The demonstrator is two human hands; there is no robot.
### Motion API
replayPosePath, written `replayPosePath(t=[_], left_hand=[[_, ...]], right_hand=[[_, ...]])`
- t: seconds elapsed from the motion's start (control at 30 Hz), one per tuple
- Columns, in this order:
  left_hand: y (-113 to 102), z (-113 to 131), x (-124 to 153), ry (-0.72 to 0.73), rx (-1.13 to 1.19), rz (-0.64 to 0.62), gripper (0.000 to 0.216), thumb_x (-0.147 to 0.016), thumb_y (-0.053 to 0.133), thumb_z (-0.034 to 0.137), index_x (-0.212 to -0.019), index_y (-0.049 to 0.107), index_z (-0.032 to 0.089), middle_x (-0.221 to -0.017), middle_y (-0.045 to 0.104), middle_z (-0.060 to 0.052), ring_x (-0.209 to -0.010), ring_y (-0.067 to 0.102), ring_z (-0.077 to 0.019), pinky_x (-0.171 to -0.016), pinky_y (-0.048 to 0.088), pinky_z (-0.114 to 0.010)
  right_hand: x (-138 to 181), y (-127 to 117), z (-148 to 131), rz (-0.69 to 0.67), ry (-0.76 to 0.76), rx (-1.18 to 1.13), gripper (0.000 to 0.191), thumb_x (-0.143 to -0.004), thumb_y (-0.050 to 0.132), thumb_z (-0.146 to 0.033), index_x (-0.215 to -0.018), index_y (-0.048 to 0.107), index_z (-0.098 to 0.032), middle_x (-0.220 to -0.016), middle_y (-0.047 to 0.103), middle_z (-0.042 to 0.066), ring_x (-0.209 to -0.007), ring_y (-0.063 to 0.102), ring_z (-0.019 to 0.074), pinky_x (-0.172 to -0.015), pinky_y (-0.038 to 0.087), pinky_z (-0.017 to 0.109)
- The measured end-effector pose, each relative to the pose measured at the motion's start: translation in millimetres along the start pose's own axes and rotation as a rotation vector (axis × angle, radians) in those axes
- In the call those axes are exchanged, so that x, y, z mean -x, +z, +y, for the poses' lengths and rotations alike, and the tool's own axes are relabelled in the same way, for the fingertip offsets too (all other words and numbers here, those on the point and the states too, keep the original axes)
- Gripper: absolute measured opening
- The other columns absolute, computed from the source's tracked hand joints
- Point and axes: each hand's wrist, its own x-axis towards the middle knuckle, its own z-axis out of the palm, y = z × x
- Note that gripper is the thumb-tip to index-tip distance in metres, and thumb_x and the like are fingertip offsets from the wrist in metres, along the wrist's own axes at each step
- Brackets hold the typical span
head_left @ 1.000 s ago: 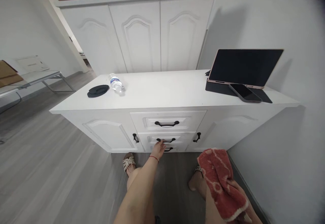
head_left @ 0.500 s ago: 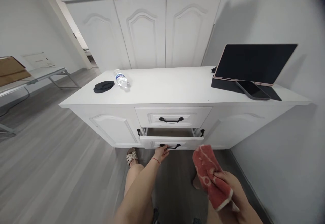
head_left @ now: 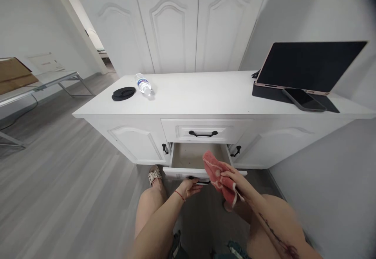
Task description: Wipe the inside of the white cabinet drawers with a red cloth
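A low white cabinet (head_left: 205, 104) stands in front of me, and its middle drawer (head_left: 188, 158) is pulled out, showing a bare inside. My left hand (head_left: 191, 187) is curled under the drawer's black handle at the front. My right hand (head_left: 233, 177) grips a red patterned towel (head_left: 216, 171) and holds it over the drawer's right front corner. The upper drawer (head_left: 204, 130) is closed.
On the cabinet top lie a water bottle (head_left: 143, 85) and a black round lid (head_left: 123, 93) at the left, a propped tablet (head_left: 308, 65) and a phone (head_left: 304, 99) at the right. Tall white cupboards stand behind. A wall is close on the right, a folding table (head_left: 35, 84) on the left.
My left hand has pulled the middle drawer from closed to well out. My right hand has brought the red towel up and left, from beside my knee to over the drawer.
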Motion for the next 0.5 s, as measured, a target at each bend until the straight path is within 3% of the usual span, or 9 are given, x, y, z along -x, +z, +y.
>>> replayPosePath(t=[0.1, 0.2, 0.33, 0.5], left_hand=[[-5, -9, 8, -0.007, -0.021, -0.043, 0.011, -0.088, 0.054, 0.013, -0.083, 0.063, 0.013, -0.08, 0.071, -0.01, -0.075, 0.067, -0.018, -0.076, 0.05, -0.028], [-10, -20, 14, -0.024, -0.044, -0.068, 0.009, -0.088, 0.054, 0.015, -0.085, 0.063, 0.014, -0.088, 0.07, -0.012, -0.082, 0.068, -0.0197, -0.079, 0.049, -0.029], [-14, -36, 19, -0.058, -0.046, -0.042, 0.007, -0.084, 0.055, 0.011, -0.084, 0.059, 0.017, -0.089, 0.068, -0.01, -0.085, 0.068, -0.0215, -0.08, 0.049, -0.031], [-21, -52, 20, -0.063, -0.061, -0.009, 0.013, -0.079, 0.061, 0.015, -0.089, 0.054, 0.021, -0.082, 0.066, -0.007, -0.081, 0.068, -0.0224, -0.082, 0.049, -0.035]], right_hand=[[-49, 15, -6, -0.059, -0.028, 0.007, 0.05, -0.067, 0.057, -0.03, -0.114, 0.069, -0.022, -0.122, 0.069, 0.005, -0.115, 0.06, 0.0264, -0.107, 0.042, 0.041], [-79, 30, -1, -0.182, -0.141, 0.19, 0.045, -0.068, 0.06, -0.024, -0.111, 0.072, -0.023, -0.123, 0.068, 0.006, -0.116, 0.059, 0.0263, -0.106, 0.041, 0.041], [-105, 60, 27, -0.457, -0.157, 0.407, 0.044, -0.071, 0.053, -0.011, -0.108, 0.074, -0.023, -0.115, 0.07, 0.008, -0.102, 0.065, 0.0238, -0.087, 0.052, 0.036], [-124, 103, 72, -0.792, -0.294, 0.593, 0.042, -0.068, 0.056, -0.005, -0.099, 0.077, -0.025, -0.12, 0.068, 0.005, -0.112, 0.06, 0.022, -0.093, 0.048, 0.032]])
